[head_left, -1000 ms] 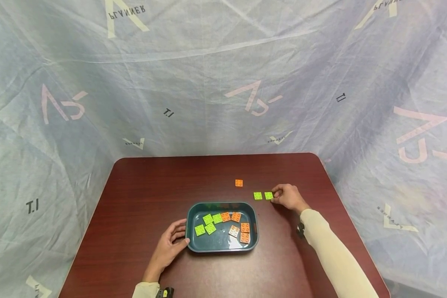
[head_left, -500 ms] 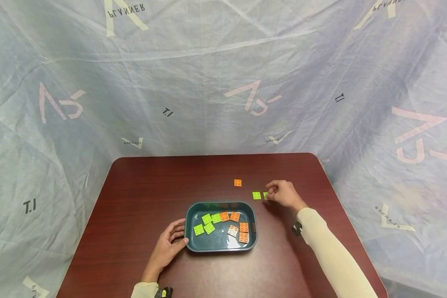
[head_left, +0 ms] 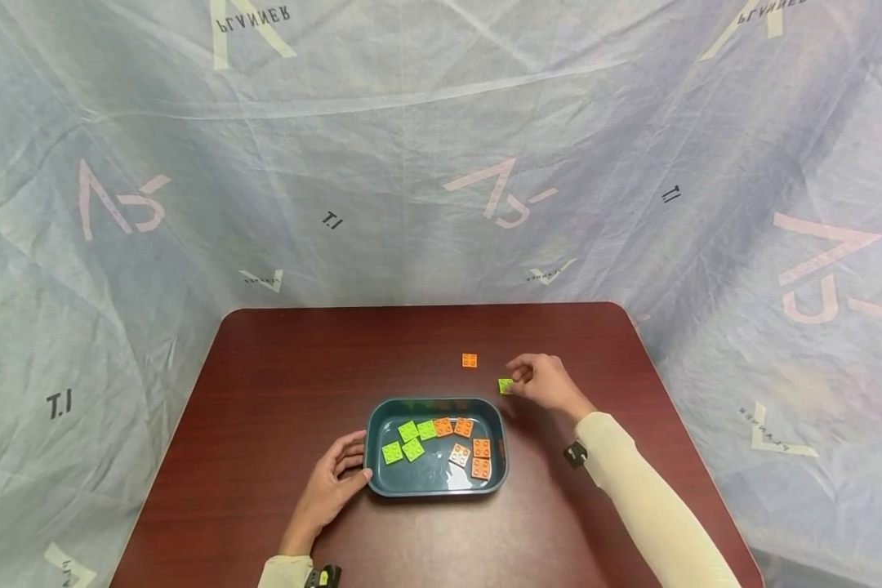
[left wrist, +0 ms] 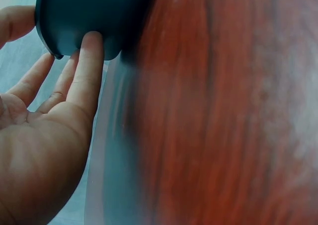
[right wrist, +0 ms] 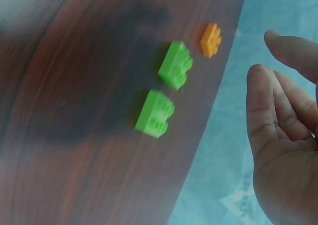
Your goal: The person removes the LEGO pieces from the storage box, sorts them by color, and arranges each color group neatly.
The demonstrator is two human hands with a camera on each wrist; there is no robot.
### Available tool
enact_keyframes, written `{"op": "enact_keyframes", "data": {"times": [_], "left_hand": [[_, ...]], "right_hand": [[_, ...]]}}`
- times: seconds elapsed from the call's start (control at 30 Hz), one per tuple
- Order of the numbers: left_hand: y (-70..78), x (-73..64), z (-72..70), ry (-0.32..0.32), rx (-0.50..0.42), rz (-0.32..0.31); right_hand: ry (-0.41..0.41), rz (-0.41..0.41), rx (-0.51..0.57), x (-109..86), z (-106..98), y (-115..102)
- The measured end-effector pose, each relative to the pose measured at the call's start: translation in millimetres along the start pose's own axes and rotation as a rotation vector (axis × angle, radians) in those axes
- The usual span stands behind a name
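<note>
My left hand (head_left: 328, 488) rests against the left end of a dark teal tray (head_left: 434, 494). In the left wrist view its fairly straight fingers touch the tray's outer wall (left wrist: 129, 11). My right hand (head_left: 547, 384) hovers over the table to the right of the tray, thumb and fingers apart with nothing between them. Partly under its fingertips in the head view lies a green toy brick (head_left: 504, 386). The right wrist view shows two green bricks, one nearer (right wrist: 155, 114) and one farther (right wrist: 175, 66), on the table below the hand. An orange brick (head_left: 469, 360) lies beyond.
Inside the tray, several green bricks (head_left: 392, 453) lie at the left and several orange bricks (head_left: 481, 448) at the right, one of them (head_left: 459, 455) whitened by glare. The reddish-brown table (head_left: 301, 359) ends at grey printed cloth (head_left: 404, 204) hung around it.
My right hand has moved left from beside the right green brick to over it, up to the other green brick. The left hand and the tray have stayed in place.
</note>
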State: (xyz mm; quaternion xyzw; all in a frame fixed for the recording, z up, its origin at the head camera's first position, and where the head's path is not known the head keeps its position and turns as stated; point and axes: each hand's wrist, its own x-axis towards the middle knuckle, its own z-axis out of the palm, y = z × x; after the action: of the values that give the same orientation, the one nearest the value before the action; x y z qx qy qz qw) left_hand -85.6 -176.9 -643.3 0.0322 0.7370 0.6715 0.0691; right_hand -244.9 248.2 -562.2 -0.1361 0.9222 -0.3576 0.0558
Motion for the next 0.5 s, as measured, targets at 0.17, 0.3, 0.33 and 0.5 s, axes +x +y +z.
{"op": "enact_keyframes", "data": {"times": [0.17,0.3,0.33,0.5], "left_hand": [[-0.7,0.0,0.0,-0.004,-0.002,0.001],[-0.2,0.5,-0.1,-0.003,-0.003,0.003],[0.0,0.5,-0.2,-0.004,-0.002,0.004],[-0.1,0.4,-0.2,-0.003,-0.006,0.005]], "right_hand": [[0.002,-0.039,-0.007,-0.4,7.9,-14.6],[-0.003,-0.06,-0.001,-0.5,15.2,-24.2],[-0.009,-0.061,0.001,-0.7,17.4,-26.4],[-0.045,-0.064,0.024,-2.4,27.3,-38.0]]}}
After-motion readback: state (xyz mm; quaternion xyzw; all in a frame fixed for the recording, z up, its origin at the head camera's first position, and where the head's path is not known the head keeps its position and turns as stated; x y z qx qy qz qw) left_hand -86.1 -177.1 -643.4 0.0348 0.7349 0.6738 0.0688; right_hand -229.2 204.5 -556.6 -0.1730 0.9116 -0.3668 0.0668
